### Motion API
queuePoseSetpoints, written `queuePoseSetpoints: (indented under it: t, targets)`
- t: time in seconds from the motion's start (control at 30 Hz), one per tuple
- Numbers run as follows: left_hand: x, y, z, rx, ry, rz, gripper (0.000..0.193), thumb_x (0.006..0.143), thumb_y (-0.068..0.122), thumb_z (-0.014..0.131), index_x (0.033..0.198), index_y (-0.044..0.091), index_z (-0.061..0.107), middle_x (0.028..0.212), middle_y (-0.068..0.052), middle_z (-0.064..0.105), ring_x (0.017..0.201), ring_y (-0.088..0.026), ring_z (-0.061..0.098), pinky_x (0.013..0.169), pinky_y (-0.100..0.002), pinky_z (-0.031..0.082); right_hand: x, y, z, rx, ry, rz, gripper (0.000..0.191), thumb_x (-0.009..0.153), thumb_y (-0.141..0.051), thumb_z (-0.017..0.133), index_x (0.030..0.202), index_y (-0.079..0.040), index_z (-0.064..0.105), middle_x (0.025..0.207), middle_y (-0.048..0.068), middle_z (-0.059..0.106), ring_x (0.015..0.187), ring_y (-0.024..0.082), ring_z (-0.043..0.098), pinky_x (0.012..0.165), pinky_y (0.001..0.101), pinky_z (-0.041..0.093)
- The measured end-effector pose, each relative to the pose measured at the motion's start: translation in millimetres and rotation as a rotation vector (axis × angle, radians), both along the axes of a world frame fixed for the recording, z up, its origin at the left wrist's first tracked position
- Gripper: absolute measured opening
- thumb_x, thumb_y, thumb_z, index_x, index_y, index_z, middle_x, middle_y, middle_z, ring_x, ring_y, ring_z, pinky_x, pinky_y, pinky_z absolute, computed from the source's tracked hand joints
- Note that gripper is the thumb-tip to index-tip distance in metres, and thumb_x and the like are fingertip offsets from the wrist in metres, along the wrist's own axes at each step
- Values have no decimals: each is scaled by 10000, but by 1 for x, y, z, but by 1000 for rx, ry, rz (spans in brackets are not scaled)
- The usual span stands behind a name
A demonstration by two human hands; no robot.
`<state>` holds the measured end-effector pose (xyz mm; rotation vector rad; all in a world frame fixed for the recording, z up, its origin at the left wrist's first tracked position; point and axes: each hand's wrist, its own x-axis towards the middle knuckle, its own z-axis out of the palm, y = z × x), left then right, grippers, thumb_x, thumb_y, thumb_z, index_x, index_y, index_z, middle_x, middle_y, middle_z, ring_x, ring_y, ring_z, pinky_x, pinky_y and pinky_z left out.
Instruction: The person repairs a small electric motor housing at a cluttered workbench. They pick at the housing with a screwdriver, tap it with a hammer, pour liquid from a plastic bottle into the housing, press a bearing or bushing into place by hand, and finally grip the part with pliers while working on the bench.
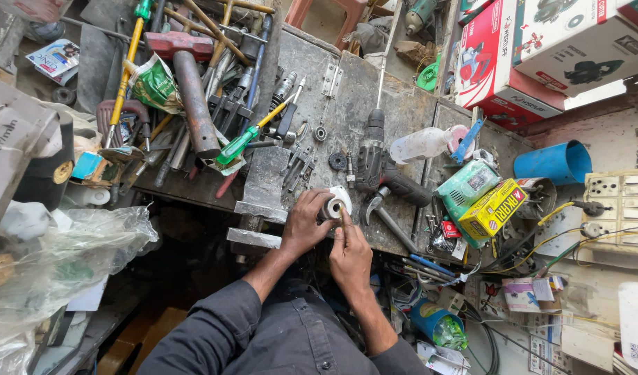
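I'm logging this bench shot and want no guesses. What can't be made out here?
Head view:
- Small part pinched in the right hand: too small, covered by the fingers.
- Near side of the white roll: hidden by the left hand.
- Cordless drill bit tip: too thin to follow.
- Blue pipe: far end hidden behind the socket board.

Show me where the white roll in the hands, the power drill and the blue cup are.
white roll [336, 203], head view, on its rounded side by the core.
power drill [376, 161], head view, on the dark body.
blue cup [551, 163], head view, on its outer wall.
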<state>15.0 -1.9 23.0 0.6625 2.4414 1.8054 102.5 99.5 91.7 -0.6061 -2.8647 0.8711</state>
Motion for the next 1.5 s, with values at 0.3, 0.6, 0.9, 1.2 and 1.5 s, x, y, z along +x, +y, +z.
queuePoseSetpoints:
  t: [0.3,0.6,0.9,1.2,1.5]
  targets:
    - [1,-4,0,15,9,7,493,727,80,825,1193,49,664,1255,-110,648,1175,-328,615,987,-417,518,2,-4,-2,-50,39,2,451,999,-141,542,1448,-156,591,924,167,685,739,315,670,705,423,530]
    - [1,-6,0,-6,28,5,531,693,72,829,1198,50,665,1260,-118,648,1179,-336,614,1004,-427,511,-3,27,31,26,-64,326,451,954,-151,602,1403,-198,618,847,122,629,738,317,652,667,413,510]
    - [0,-7,5,-27,-5,-4,533,716,120,873,1202,52,665,1255,-112,649,1163,-333,616,969,-431,509,-24,59,42,357,-11,572,501,882,-136,650,1347,-323,654,792,46,586,680,285,615,634,467,460]
    - [1,-5,5,-13,1,5,529,709,121,875,1186,43,661,1247,-115,645,1172,-333,613,979,-433,506,-10,34,27,104,-39,176,410,961,-161,603,1350,-269,673,867,105,621,756,335,658,659,453,511]
    - [2,-3,3,-17,21,18,531,696,134,885,1173,56,667,1241,-97,654,1168,-326,613,983,-430,509,-11,17,47,473,-313,188,464,917,-203,612,1376,-268,630,898,126,634,679,391,688,608,516,545]
